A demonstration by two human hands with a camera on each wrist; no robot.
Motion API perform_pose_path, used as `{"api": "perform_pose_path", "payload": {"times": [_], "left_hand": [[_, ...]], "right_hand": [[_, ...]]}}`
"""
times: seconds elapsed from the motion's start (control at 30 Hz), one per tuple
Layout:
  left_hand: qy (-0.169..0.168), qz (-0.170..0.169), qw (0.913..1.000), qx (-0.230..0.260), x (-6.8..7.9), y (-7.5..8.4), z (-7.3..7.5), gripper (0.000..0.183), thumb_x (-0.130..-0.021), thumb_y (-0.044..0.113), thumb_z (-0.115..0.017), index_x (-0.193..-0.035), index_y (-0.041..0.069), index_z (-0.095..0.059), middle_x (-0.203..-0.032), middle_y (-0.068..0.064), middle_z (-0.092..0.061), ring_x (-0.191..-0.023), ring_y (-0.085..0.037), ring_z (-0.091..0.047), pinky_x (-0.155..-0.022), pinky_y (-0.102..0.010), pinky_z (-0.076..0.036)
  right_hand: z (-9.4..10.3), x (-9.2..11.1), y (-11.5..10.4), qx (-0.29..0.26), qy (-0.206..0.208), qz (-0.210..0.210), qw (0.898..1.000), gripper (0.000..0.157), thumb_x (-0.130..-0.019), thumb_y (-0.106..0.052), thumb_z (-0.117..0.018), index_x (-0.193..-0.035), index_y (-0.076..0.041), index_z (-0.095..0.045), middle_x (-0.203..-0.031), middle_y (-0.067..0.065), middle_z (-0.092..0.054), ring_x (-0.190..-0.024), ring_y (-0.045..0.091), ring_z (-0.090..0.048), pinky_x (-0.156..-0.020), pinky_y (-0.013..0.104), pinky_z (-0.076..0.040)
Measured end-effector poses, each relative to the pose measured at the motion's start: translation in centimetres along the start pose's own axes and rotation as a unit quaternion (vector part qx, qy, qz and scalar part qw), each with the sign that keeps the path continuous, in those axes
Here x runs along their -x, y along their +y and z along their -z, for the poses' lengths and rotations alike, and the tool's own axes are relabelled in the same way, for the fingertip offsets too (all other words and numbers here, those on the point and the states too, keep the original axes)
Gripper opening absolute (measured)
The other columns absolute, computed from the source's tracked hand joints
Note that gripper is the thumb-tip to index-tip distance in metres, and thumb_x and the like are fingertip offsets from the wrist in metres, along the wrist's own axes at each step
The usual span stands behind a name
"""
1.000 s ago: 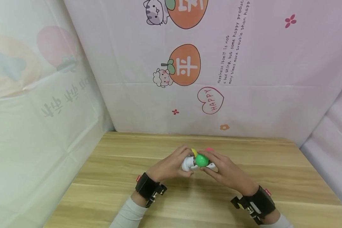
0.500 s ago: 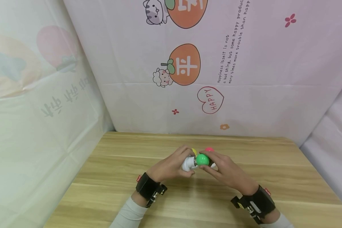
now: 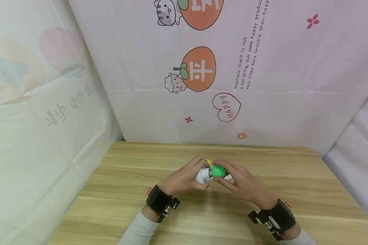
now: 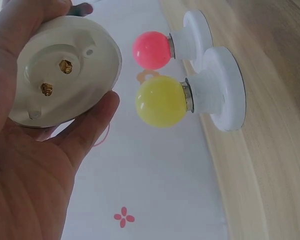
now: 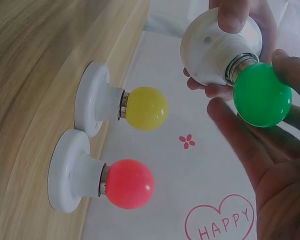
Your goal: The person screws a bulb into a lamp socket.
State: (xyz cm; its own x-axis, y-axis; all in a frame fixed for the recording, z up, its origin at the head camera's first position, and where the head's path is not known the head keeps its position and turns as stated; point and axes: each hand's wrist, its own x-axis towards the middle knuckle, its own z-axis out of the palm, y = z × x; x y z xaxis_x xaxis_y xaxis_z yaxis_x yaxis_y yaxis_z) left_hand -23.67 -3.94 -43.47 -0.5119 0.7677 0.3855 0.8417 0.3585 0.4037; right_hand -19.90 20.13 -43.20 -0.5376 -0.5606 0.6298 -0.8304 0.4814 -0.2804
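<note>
Above the tabletop, my left hand (image 3: 184,178) grips a round white lamp holder (image 3: 202,175) by its rim. In the left wrist view the underside of that lamp holder (image 4: 72,75) faces the camera, with two brass screws. My right hand (image 3: 245,183) has its thumb and fingers around a green bulb (image 3: 218,171). The right wrist view shows the green bulb (image 5: 262,95) with its metal base in the lamp holder's mouth, part of the thread still showing. How firmly the bulb sits is hidden.
Two white lamp holders stand upright on the wooden table (image 3: 135,204) behind the hands. One bears a yellow bulb (image 5: 146,108), the other a pink-red bulb (image 5: 129,184). A printed white cloth (image 3: 159,112) hangs at the table's back edge.
My right fingers shift around the green bulb, coming off its top and curving over it again; the pink-red bulb behind is now covered in the head view. My left hand stays nearly still.
</note>
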Motion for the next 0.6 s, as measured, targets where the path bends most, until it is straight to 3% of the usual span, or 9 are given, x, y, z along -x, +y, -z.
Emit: {"api": "perform_pose_path", "payload": {"times": [0.23,0.6], "left_hand": [[0.003,-0.003,1.0,0.008,-0.05,-0.02,0.06,0.047,-0.081,0.03,-0.074,-0.118,0.015,-0.048,-0.116,0.005,-0.043,-0.1,-0.007,-0.044,-0.078,-0.012,-0.046],[0.001,-0.005,0.9999,0.014,-0.02,-0.04,0.08,0.047,-0.082,0.029,-0.074,-0.118,0.014,-0.047,-0.116,0.005,-0.043,-0.102,-0.007,-0.043,-0.079,-0.011,-0.046]], "right_hand": [[0.03,-0.12,0.21,0.004,0.006,0.042,0.999,0.059,-0.077,-0.01,-0.077,-0.131,-0.006,-0.054,-0.126,0.002,-0.054,-0.101,0.01,-0.058,-0.082,0.025,-0.054],[0.18,-0.01,0.21,0.014,0.009,0.038,0.999,0.063,-0.074,-0.012,-0.081,-0.131,-0.008,-0.055,-0.12,0.0,-0.058,-0.099,0.01,-0.06,-0.081,0.019,-0.053]]}}
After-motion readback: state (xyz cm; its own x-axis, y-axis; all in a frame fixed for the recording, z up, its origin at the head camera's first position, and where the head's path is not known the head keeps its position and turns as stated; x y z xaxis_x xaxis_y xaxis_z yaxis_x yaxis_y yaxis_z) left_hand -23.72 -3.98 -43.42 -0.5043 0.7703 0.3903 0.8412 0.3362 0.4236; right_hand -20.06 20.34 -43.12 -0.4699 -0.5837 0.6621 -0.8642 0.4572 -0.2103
